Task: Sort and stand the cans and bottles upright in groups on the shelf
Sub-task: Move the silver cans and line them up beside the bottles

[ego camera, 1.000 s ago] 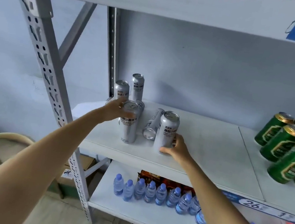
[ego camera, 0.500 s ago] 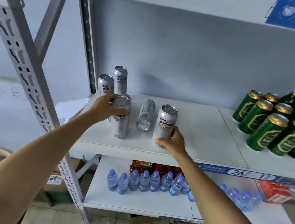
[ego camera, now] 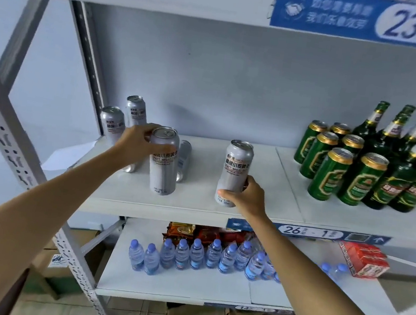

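both hands (ego camera: 138, 142) grip upright silver cans (ego camera: 234, 173) on the shelf (ego camera: 194, 206).

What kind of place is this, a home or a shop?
Probably a shop or stockroom: metal shelving with numbered blue labels, grouped green cans and many water bottles.

Probably a shop stockroom: metal shelving (ego camera: 12, 135) with numbered shelf labels (ego camera: 308, 231), grouped drinks.
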